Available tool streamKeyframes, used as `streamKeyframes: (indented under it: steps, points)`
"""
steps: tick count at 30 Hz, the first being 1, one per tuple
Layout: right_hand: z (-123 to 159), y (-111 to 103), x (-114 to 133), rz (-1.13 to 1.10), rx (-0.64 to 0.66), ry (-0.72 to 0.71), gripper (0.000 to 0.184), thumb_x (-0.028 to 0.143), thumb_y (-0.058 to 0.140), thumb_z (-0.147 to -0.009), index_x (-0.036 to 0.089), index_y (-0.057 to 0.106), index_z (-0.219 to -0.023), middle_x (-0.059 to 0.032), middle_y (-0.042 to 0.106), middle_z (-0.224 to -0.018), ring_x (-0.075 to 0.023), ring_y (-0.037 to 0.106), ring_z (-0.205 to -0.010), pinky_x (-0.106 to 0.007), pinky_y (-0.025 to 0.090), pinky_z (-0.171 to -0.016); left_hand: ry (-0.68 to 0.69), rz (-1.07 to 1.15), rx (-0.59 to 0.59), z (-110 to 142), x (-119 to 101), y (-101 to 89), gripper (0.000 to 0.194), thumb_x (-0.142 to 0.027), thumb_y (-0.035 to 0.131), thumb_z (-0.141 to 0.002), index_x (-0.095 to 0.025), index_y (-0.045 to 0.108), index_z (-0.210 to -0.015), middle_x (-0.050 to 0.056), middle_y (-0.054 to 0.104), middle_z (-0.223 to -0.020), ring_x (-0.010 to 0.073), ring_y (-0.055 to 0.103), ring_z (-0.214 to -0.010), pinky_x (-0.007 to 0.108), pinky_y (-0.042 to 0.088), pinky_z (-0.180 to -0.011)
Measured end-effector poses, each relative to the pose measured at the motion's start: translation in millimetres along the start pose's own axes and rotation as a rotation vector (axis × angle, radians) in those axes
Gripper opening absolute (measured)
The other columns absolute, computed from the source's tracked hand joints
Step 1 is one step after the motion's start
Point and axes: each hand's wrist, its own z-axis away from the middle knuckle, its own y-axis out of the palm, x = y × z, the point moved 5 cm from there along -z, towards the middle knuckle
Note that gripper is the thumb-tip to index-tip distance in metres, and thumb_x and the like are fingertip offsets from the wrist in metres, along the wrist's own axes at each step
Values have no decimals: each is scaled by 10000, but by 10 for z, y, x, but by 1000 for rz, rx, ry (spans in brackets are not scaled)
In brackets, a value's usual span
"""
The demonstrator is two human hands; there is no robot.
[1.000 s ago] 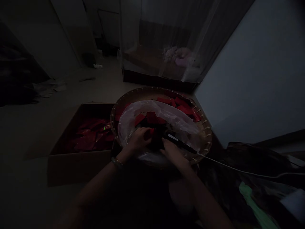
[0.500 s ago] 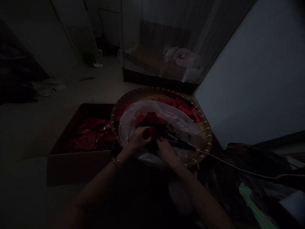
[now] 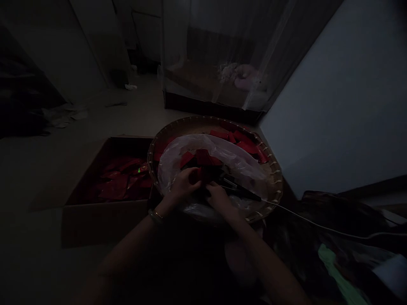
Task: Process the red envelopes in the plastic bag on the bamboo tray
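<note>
The light is very dim. My left hand (image 3: 184, 184) is closed with thumb and fingers round a small red packet (image 3: 199, 174), over a wide woven bamboo tray (image 3: 276, 173). Close by on the right, my right hand (image 3: 218, 197) has its fingers bent together over dark contents; what they hold, if anything, cannot be made out. A clear plastic bag (image 3: 173, 148) lies spread open in the tray around both hands. More red packets (image 3: 203, 157) rest inside it. To the right of my right hand lies a black corded tool (image 3: 246, 192) with a pale strip.
A cardboard box (image 3: 104, 209) full of red packets (image 3: 116, 186) stands left of the tray. More packets (image 3: 248, 146) lie along the tray's far right side. A white cord (image 3: 318, 224) runs off right, past dark cloth. Behind are a netted bed (image 3: 210, 84) and a pale wall (image 3: 343, 106).
My right hand has shifted slightly left, nearer the packet in my left hand. My left hand has barely moved and keeps its hold. The tray, bag and box stay put.
</note>
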Motion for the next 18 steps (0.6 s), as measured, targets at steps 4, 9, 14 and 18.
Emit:
streamKeyframes:
  steps: [4, 9, 14, 18]
  points:
    - [-4, -88, -46, -215, -81, -8, 343, 59, 577, -656, 158, 644, -977, -73, 658, -997, -190, 603, -937, -297, 446, -853, -20, -3, 2, 5, -7, -11, 434, -200, 655, -699, -156, 565, -1121, 91, 656, -1057, 203, 630, -927, 349, 515, -810]
    - [-3, -162, -228, -584, -116, 94, 242, 140, 590, -638, 162, 641, -874, -34, 678, -864, -185, 621, -835, -329, 468, -812, -35, 30, 14, 10, 12, 7, 437, -194, 650, -704, -160, 555, -1129, 87, 657, -1051, 194, 634, -918, 338, 523, -803]
    - [33, -159, -383, -1208, -78, 317, 312, 192, 635, -577, 181, 588, -886, 13, 631, -818, -143, 620, -750, -314, 497, -760, -35, 29, 28, 3, 34, 29, 446, -176, 654, -692, -145, 552, -1125, 94, 658, -1048, 201, 635, -922, 346, 520, -813]
    - [72, -239, -336, -1439, 30, 348, 374, 183, 672, -566, 189, 570, -926, 5, 639, -869, -135, 636, -795, -301, 492, -813, -25, 11, 46, 3, 37, 39, 445, -174, 660, -688, -145, 557, -1120, 99, 655, -1061, 211, 631, -947, 355, 516, -828]
